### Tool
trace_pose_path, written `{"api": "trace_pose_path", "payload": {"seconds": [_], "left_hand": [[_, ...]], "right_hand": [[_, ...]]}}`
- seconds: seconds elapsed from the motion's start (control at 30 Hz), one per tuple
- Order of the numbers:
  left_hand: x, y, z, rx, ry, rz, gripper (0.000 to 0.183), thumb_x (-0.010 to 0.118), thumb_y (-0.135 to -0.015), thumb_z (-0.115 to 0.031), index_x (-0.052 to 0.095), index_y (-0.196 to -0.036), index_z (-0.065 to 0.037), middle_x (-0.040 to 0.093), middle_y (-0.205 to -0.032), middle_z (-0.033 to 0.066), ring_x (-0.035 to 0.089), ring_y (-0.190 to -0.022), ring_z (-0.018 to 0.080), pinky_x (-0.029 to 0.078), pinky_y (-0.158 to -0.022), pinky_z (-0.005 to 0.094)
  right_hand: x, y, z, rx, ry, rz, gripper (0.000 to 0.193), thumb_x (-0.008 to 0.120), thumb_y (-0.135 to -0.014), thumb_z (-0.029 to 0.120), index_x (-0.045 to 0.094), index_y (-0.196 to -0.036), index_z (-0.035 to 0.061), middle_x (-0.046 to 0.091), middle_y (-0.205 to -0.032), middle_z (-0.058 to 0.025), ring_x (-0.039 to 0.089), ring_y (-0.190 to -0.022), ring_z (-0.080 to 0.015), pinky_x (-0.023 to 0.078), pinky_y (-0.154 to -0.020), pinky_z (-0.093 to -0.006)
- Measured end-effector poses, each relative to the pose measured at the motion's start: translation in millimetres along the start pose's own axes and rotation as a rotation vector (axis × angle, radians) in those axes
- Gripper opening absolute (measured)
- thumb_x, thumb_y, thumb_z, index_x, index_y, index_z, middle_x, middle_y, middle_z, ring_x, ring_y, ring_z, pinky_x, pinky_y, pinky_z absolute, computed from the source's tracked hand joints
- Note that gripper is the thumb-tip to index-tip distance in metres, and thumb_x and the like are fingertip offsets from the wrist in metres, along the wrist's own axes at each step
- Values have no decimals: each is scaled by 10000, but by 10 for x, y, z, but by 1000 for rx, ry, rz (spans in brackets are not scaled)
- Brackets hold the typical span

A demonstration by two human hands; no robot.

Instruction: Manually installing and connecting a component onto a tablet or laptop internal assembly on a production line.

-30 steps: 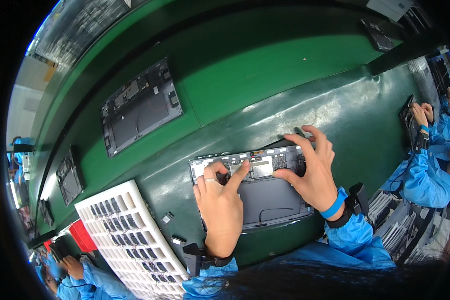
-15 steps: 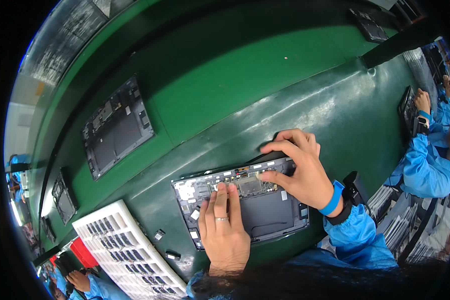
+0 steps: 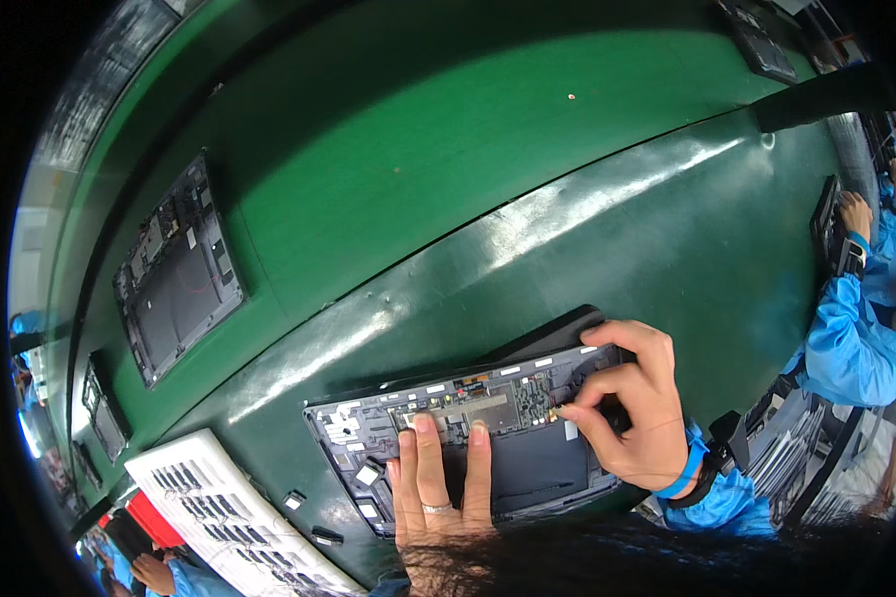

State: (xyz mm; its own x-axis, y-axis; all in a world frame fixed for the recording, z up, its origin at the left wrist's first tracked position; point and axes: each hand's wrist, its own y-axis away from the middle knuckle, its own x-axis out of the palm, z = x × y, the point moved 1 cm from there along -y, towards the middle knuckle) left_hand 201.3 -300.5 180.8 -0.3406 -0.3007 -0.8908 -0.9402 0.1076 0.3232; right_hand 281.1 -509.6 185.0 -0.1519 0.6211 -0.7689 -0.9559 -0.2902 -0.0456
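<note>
A dark laptop base (image 3: 538, 468) lies in front of me, its inside facing up, with a circuit board (image 3: 488, 410) along the far part. My left hand (image 3: 438, 493), a ring on one finger, rests with fingers stretched out, their tips on the near edge of the board. At the board's right end my right hand (image 3: 632, 418) bends thumb and forefinger together in a pinch; whatever is between them is too small to make out. Behind the base's far right side a black flat panel (image 3: 558, 333) sticks out.
On the left stands a white foam tray (image 3: 194, 453) of small dark parts, with two small black pieces (image 3: 295, 499) (image 3: 327, 536) beside it. Another laptop base (image 3: 179, 279) lies further back. At right a co-worker's hand (image 3: 854, 214) touches a dark device.
The view has shifted, so the base appears lower. My right hand has moved right along the board, its thumb and forefinger now drawn together. My left hand remains on the board.
</note>
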Motion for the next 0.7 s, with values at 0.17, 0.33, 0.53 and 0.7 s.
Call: {"api": "trace_pose_path", "payload": {"seconds": [0.17, 0.33, 0.53, 0.7], "left_hand": [[38, -12, 138, 184, -23, -32, 466, 539, -1085, -216, 567, -1548, -175, 466, -1642, 253, 496, -1499, 427, 451, -1211, 565], [-9, -115, 79, 138, -16, -37, 480, 613, -1053, -253, 585, -1522, -158, 503, -1614, 246, 545, -1453, 420, 487, -1181, 536], [-109, -133, 50, 179, 51, -160, 512, 702, -1014, -296, 606, -1491, -137, 548, -1580, 239, 604, -1398, 411, 531, -1146, 502], [-920, -172, 498, 248, 358, -44, 396, 805, -948, -266, 759, -1315, -126, 670, -1437, 180, 735, -1135, 376, 611, -976, 427]], "right_hand": [[75, 48, -90, 195, -156, -77, 407, 929, -763, 77, 639, -1048, 94, 567, -1377, -183, 532, -1168, -356, 453, -978, -452], [70, -36, -40, 213, -194, -64, 449, 939, -751, 99, 647, -1093, 89, 565, -1350, -179, 532, -1180, -355, 451, -979, -455], [77, -229, 234, 265, -16, -73, 651, 1000, -668, 214, 632, -1185, 73, 494, -1268, -204, 483, -1197, -404, 416, -1043, -491], [78, 40, 587, 138, 179, -96, 841, 952, -753, 307, 541, -1447, 70, 483, -1464, -235, 464, -1343, -456, 345, -1133, -568]]}}
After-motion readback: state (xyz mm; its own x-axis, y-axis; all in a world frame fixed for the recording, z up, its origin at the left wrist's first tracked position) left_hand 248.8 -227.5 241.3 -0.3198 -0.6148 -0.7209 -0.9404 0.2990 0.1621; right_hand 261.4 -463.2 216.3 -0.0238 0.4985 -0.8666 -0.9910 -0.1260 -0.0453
